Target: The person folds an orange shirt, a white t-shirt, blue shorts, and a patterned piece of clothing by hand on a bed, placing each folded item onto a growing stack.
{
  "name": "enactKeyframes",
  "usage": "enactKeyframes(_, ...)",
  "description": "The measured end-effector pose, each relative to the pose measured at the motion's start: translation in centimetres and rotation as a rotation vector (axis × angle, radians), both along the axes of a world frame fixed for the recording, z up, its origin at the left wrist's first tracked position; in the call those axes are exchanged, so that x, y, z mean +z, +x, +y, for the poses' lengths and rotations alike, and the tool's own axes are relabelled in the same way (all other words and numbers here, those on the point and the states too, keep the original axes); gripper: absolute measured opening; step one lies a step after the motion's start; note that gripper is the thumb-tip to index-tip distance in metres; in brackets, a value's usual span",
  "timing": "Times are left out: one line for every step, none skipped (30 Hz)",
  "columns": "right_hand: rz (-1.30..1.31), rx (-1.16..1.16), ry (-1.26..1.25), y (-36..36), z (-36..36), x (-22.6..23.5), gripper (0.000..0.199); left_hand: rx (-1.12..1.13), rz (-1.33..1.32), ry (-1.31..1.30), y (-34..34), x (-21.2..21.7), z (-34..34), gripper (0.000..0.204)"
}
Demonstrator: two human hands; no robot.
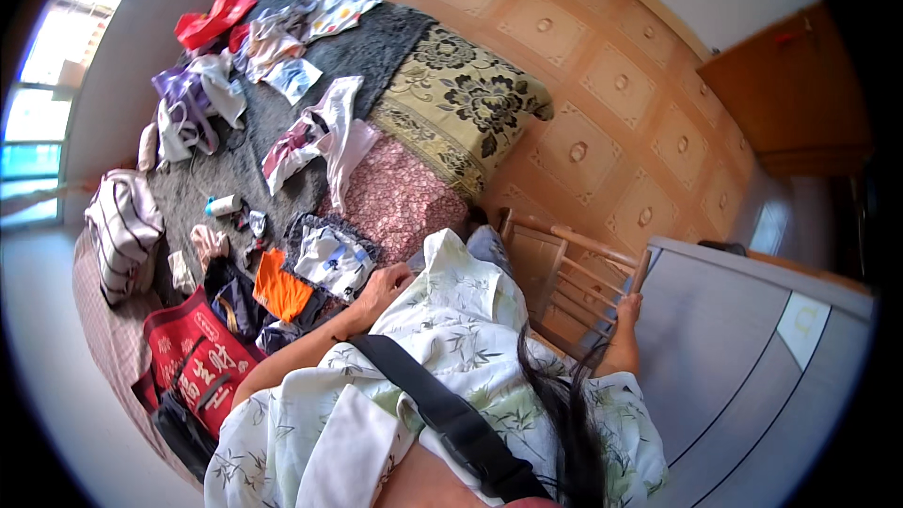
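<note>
My right hand (pixel 629 308) is wrapped round the top end of a wooden chair's back (pixel 588 249). My left hand (pixel 384 287) rests at the bed's edge with nothing visible in it, its fingertips partly hidden by my patterned white shirt (pixel 451 296). Just beyond it lies a folded white garment with blue print (pixel 331 259) on dark fabric. An orange cloth (pixel 282 285) is beside that, left of my forearm. Pink floral bedding (pixel 400 193) spreads ahead of the left hand, with a white and pink garment (pixel 324 136) lying loose at its side.
Across the grey bed cover (pixel 221 193) lie heaped clothes (pixel 277 42), purple and white garments (pixel 193 99), a red bag (pixel 193 353), a striped bag (pixel 125 230) and a small bottle (pixel 223 206). A floral pillow (pixel 461 99) sits at the right side. A grey cabinet (pixel 715 348) stands beside the chair.
</note>
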State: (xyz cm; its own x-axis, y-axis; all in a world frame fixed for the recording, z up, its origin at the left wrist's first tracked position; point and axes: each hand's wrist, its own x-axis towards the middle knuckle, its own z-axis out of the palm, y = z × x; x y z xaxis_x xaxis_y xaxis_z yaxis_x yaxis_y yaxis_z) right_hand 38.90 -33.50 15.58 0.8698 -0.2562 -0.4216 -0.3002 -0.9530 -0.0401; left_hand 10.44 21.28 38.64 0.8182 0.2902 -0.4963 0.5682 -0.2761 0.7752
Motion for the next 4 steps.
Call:
enactKeyframes(0.002,-0.023,-0.004,-1.3,-0.5,0.2,0.033,-0.011,0.052,0.000,0.5,-0.3,0.1,0.023)
enactKeyframes(0.000,-0.041,-0.008,-2.1,-1.0,0.2,0.033,-0.029,0.023,0.000,1.3,-0.4,0.3,0.023)
enactKeyframes(0.010,-0.008,-0.067,-3.0,-1.6,0.3,0.035,-0.042,-0.007,0.000,2.5,-0.4,0.4,0.022)
enactKeyframes(0.003,0.028,-0.061,-4.6,-1.8,3.9,0.035,-0.007,-0.033,0.011,3.1,-0.4,-0.3,0.021)
